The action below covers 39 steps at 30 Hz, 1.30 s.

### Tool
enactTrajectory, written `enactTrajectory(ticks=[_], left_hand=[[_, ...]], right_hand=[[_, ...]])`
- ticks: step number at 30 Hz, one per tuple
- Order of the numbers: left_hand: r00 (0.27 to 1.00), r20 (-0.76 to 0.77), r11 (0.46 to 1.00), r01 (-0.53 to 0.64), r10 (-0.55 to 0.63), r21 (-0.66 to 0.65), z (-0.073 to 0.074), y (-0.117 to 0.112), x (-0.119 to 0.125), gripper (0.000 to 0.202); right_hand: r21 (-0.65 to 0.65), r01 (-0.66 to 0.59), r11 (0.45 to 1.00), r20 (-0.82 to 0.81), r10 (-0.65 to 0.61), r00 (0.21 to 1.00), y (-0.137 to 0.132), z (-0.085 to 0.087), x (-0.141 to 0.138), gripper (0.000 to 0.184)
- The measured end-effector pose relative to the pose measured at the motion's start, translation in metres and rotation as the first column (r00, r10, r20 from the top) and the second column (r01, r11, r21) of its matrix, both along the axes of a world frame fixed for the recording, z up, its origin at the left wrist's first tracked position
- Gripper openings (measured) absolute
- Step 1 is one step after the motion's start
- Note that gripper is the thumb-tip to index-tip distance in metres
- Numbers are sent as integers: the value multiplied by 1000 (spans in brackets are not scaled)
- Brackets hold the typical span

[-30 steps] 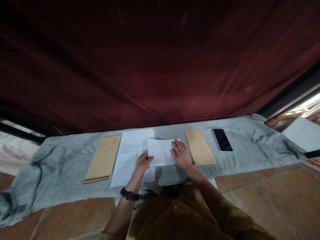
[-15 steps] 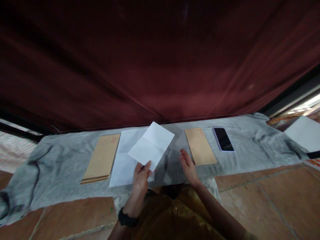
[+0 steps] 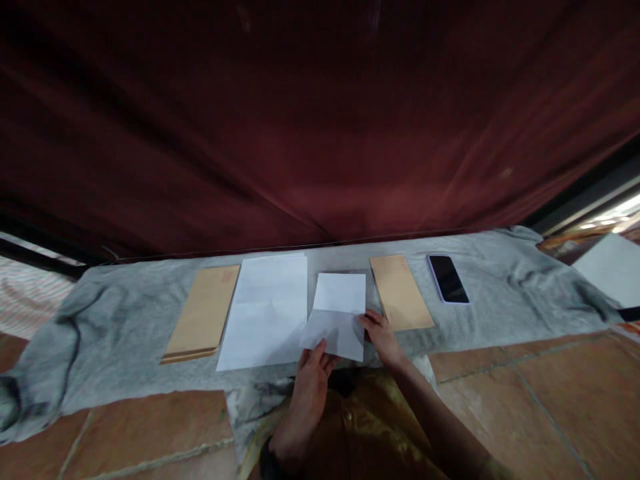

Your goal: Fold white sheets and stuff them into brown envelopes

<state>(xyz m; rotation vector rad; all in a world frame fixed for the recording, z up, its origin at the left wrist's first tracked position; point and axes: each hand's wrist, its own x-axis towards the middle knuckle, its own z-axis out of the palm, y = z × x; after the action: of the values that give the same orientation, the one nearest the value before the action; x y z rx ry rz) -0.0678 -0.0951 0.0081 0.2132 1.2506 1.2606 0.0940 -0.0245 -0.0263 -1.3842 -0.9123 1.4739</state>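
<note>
A white sheet of paper [image 3: 341, 293] with a crease across its middle lies in front of me, its near half slightly raised. My left hand [image 3: 316, 365] pinches its near left corner, thumb on top. At the right edge my right hand [image 3: 379, 331] grips the same sheet between thumb and fingers. Left of it lies a larger white sheet stack [image 3: 267, 307], flat. Close beyond my right hand is a brown envelope [image 3: 401, 293]. A pile of brown envelopes [image 3: 203, 313] sits farther left.
A phone [image 3: 448, 279] with a pale purple edge lies right of the single envelope. Grey cloth [image 3: 510, 293] covers the narrow surface. Behind it hangs a dark red curtain [image 3: 320, 147]. Tiled floor [image 3: 150, 427] shows in front, and a white sheet-like thing [image 3: 613, 270] is at far right.
My left hand has brought the creased sheet right and down, off the larger white paper, and turned it straighter. My right hand has closed on its right edge.
</note>
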Motion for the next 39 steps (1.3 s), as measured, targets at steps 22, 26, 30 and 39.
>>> enactTrajectory(ticks=[22, 26, 30, 39], left_hand=[[898, -378, 974, 221, -225, -54, 21, -8, -38, 35], [928, -304, 976, 199, -217, -89, 19, -8, -43, 34], [946, -224, 970, 211, -234, -120, 13, -7, -47, 36], [949, -153, 959, 259, -275, -116, 12, -11, -51, 43]], right_hand=[[298, -111, 948, 347, 1, 938, -14, -40, 31, 36], [350, -217, 911, 431, 49, 901, -19, -37, 31, 35], [389, -308, 868, 578, 30, 815, -22, -30, 31, 37], [389, -450, 804, 756, 1, 654, -21, -16, 33, 45]])
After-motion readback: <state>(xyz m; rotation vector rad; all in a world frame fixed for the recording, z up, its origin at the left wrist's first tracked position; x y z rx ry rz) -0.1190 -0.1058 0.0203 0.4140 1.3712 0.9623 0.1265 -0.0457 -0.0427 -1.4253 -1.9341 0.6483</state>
